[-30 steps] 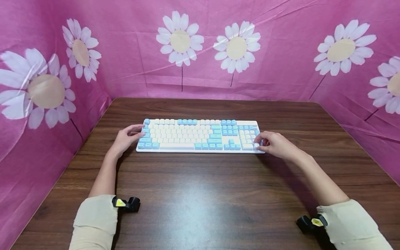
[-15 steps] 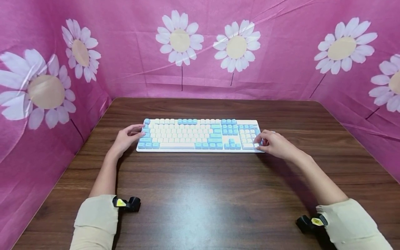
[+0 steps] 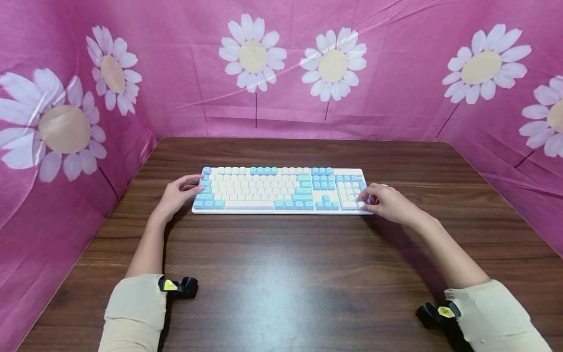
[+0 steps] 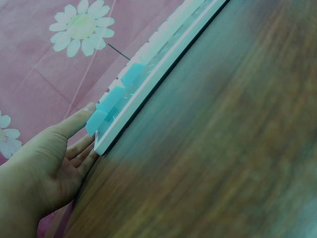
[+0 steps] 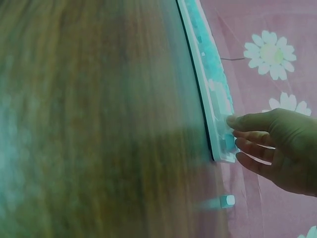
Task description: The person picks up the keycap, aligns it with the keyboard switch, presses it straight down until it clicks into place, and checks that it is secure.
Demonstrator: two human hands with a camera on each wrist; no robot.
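Observation:
A white and light blue keyboard (image 3: 255, 188) lies across the middle of the table. At its left end my left hand (image 3: 175, 196) grips the edge. In the left wrist view the thumb lies on the blue corner keys (image 4: 96, 121), with the other fingers against the end of the case. My right hand (image 3: 389, 203) is at the number pad's lower right corner. Its thumb and forefinger pinch a white keycap (image 3: 360, 204) there. The right wrist view shows the remaining fingers curled beside a blue key (image 5: 229, 142) at the keyboard's right end.
A small blue and white block, like a loose keycap (image 5: 227, 201), lies on the table beyond the keyboard's right end. The brown wooden table (image 3: 272, 274) is bordered by a pink cloth (image 3: 193, 73) printed with daisies. Black wrist cameras (image 3: 178, 287) sit on both sleeves.
Both hands stay at the keyboard's ends with almost the same hold. A bit of the small block now shows behind the back of the right hand.

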